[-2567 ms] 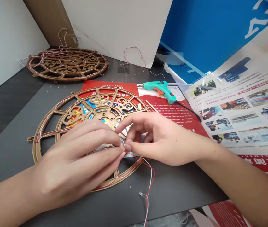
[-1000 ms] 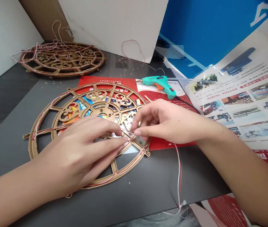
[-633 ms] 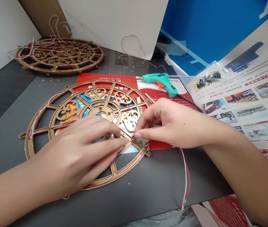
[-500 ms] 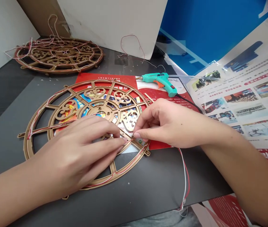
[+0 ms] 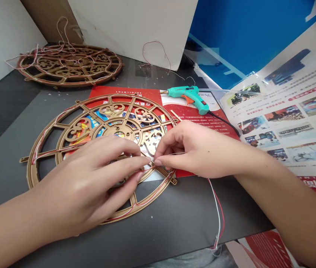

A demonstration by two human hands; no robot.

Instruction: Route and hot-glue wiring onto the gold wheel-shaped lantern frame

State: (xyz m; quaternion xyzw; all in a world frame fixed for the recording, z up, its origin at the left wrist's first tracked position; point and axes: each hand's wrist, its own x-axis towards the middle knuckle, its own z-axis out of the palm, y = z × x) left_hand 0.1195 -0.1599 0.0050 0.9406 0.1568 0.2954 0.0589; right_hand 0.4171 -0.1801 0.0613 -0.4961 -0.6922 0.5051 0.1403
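Note:
A round brown openwork frame (image 5: 127,97) lies on the dark board, with red and white wires (image 5: 149,197) running along its rim and spokes. My left hand (image 5: 91,178) rests over its front part, fingertips close together at the inner ring by a thin wire. My right hand (image 5: 186,149) pinches thin wire between thumb and forefinger, almost touching the left fingertips. From beneath the right hand, a loose red and white wire pair (image 5: 219,212) hangs toward the board's front edge. Whether the left fingers grip the wire is hard to make out.
Behind the frame lies a teal glue gun (image 5: 187,97) on a red printed sheet (image 5: 219,124), its black cord running right. A second wired round frame (image 5: 71,80) sits at the back left. White panels stand behind, and printed posters (image 5: 294,123) cover the right.
My right hand has shifted slightly left and down. The left thumb has moved a little apart from the forefinger, and more thin wire shows between the hands.

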